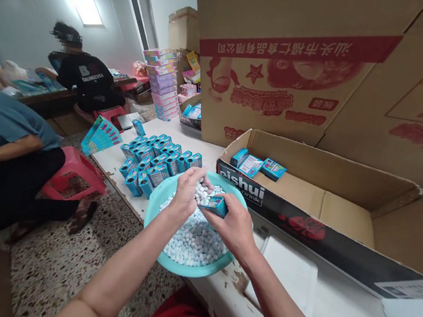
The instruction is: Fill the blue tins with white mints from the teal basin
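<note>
Over a turquoise bowl (153,214) of small white and pale blue candies (197,243), both my hands work close together. My left hand (189,190) is cupped around a handful of candies (202,194). In my right hand (236,225) lies a small blue candy box (216,206), tilted toward the left hand, its near end beside the candies. Whether candies are passing into it I cannot tell. Left of the bowl, several like blue boxes (160,158) stand upright in a group with dark holes in their tops.
A long open carton (305,228) on the right holds a few blue boxes (251,165). Behind it rises a large cardboard box (288,85). A white lid (289,274) lies on the table. Two people sit at left, near pink stools (75,173). Flat blue sheets (101,136) overhang the table edge.
</note>
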Demonstrator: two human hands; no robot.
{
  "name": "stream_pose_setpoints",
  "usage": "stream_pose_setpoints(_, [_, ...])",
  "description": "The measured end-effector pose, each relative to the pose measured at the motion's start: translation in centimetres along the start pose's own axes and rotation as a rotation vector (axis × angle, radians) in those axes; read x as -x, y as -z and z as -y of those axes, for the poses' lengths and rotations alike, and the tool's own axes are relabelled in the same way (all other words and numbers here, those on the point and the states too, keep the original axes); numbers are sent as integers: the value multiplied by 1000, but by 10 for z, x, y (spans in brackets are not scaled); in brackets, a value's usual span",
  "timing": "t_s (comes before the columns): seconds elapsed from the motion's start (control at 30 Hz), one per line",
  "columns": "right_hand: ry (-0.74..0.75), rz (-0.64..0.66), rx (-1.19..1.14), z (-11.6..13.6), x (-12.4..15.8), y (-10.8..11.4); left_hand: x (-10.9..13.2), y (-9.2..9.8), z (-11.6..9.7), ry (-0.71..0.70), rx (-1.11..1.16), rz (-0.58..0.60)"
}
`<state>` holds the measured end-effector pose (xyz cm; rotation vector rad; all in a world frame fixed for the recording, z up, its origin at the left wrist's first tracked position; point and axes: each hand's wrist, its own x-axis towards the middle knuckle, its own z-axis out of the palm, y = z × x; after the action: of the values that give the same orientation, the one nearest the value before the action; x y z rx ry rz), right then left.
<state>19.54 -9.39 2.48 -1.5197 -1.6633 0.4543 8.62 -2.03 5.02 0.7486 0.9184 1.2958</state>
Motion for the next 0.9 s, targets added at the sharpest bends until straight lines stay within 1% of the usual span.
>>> stream_pose_setpoints(0.07, [-2,-22,-7,0,-1,0,-1,-1,-1,-19,7,11])
stream_pose_setpoints(0.13, [9,-37,0,-1,-1,-1,-2,-2,-2,-21,11,-2])
stream_pose_setpoints(0.33, [39,-16,-36,-3,-3,-1,-8,-4,-2,2,-12,22])
stream_pose_setpoints(0.47, [18,-44,-86,-3,-5,0,-8,-7,-2,-35,-12,24])
stream_pose_setpoints(0.6, [8,-27,-123,-3,-7,-1,-6,-9,-2,-47,-27,14])
stream_pose_setpoints(0.77, [-1,-46,-180,-4,-6,0,-3,-11,-3,-106,-51,29])
stream_pose_setpoints(0.9, [-27,-49,-208,-5,-4,1,-2,-14,-2,-123,-42,38])
